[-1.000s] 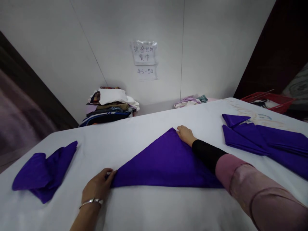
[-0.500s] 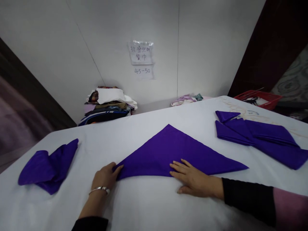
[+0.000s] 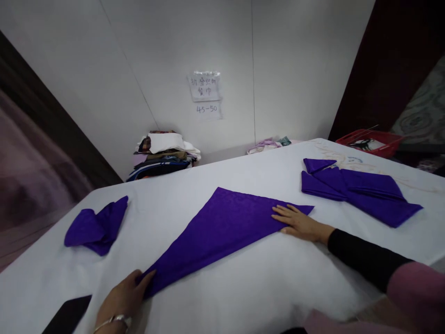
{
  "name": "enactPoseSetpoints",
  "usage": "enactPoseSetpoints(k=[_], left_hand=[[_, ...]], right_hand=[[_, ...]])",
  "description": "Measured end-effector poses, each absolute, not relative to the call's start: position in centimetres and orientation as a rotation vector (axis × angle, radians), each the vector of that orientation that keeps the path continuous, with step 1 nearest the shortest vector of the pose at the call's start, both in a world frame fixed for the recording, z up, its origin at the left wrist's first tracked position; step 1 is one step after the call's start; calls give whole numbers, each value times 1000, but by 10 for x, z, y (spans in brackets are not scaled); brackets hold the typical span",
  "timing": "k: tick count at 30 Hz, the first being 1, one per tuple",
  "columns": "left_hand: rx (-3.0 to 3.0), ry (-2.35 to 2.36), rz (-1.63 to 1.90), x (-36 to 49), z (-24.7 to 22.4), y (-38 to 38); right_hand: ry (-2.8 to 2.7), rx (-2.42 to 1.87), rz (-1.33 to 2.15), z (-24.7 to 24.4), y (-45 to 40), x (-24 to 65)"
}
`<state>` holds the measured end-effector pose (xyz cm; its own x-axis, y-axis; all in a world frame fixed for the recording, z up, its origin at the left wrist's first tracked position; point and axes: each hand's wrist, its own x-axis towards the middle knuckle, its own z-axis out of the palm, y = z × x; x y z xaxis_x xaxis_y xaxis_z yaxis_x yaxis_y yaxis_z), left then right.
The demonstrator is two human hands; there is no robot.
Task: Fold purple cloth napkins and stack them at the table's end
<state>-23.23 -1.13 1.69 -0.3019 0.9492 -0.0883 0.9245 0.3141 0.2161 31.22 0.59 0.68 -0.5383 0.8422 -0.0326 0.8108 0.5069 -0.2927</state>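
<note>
A purple cloth (image 3: 212, 232) lies flat on the white-covered table (image 3: 243, 297), folded into a triangle that slants from lower left to upper right. My left hand (image 3: 123, 297), with a bracelet at the wrist, pinches its lower left corner between thumb and fingers. Near the right corner, my right hand (image 3: 301, 223) rests on top of the cloth with its fingers spread.
One folded purple cloth (image 3: 97, 227) lies at the left, and more folded purple cloth (image 3: 361, 190) at the right. A black object (image 3: 69, 315) is at the lower left. Behind are a clothes pile (image 3: 163, 155) and a red basket (image 3: 385, 144).
The triangle has turned, its left corner coming nearer and its right corner going farther away. My left hand moved down with its corner; my right hand moved up and right along the cloth.
</note>
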Motion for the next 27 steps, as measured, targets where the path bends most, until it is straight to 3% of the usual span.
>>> enactPoseSetpoints(k=[5,9,15,18,27], left_hand=[[1700,2428,97,-222,24,-28],[2156,2455,350,-175,30,-27],[2705,1716,251,-56,3,-31],[2722,1579,125,-33,-11,-31],[2645,1584,46,-35,-12,-28]], right_hand=[[-2440,-1808,190,0,6,359],[-2410,-1780,42,7,-9,326],[-2701,-1128,304,23,-39,196],[-2701,-994,408,22,-43,157],[-2644,-1245,501,11,-48,209]])
